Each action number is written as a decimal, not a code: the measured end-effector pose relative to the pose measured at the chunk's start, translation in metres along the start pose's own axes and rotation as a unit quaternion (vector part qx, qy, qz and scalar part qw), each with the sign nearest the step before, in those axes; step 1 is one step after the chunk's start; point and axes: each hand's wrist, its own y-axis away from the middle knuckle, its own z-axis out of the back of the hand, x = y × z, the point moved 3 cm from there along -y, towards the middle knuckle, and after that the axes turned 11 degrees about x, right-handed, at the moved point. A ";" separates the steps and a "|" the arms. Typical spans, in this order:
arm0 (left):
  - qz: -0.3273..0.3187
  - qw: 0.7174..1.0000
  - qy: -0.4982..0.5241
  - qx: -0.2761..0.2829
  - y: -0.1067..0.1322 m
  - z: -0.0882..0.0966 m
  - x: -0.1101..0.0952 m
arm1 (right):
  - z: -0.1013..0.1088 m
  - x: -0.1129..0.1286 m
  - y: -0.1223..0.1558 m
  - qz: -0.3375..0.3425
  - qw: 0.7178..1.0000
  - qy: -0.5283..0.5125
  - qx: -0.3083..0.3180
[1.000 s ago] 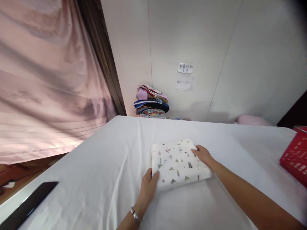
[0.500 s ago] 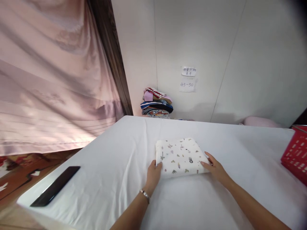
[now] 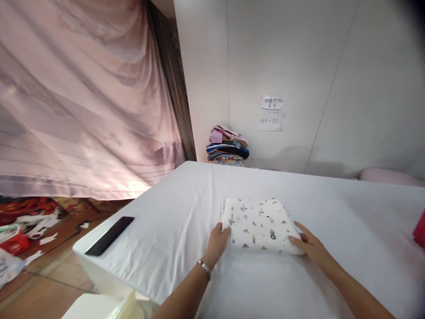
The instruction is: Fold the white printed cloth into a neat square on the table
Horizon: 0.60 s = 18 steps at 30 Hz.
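A folded white cloth point(image 3: 260, 226) with small printed plants and figures lies on the white-covered table, its folded layers making a thick pad. At its left near corner my left hand point(image 3: 217, 243) grips the edge, thumb on top; the other fingertips are hidden beside or under the cloth. A silver bracelet point(image 3: 205, 268) circles that wrist. My right hand point(image 3: 308, 244) pinches the right near corner, with the thumb on the upper face and the fingers along the side.
A black flat slab point(image 3: 110, 235) lies on the left of the white tablecloth point(image 3: 166, 221). Folded clothes point(image 3: 228, 146) are stacked behind the far edge, below wall notes point(image 3: 271, 113). Something red point(image 3: 420, 228) stands at the right. A pink curtain point(image 3: 86, 97) hangs left.
The view has swung to the left, so more floor shows and the red basket has mostly left the frame. Both hands stay on the folded cloth's sides.
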 end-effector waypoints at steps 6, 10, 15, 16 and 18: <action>0.049 0.997 0.056 0.034 -0.027 0.009 -0.017 | 0.006 0.042 -0.009 -0.061 0.997 0.055 -0.001; 0.058 0.987 0.130 0.070 -0.043 0.005 -0.027 | 0.005 0.055 -0.035 -0.069 0.992 0.106 -0.017; 0.014 0.988 0.144 0.046 -0.048 0.002 -0.031 | -0.002 0.063 -0.065 0.021 0.984 0.161 -0.075; 0.000 0.993 0.117 0.014 -0.049 0.005 -0.030 | -0.004 0.065 -0.069 0.051 0.979 0.173 -0.091; -0.007 0.998 0.038 -0.054 -0.050 0.010 -0.027 | -0.007 0.065 -0.078 0.076 0.970 0.206 -0.107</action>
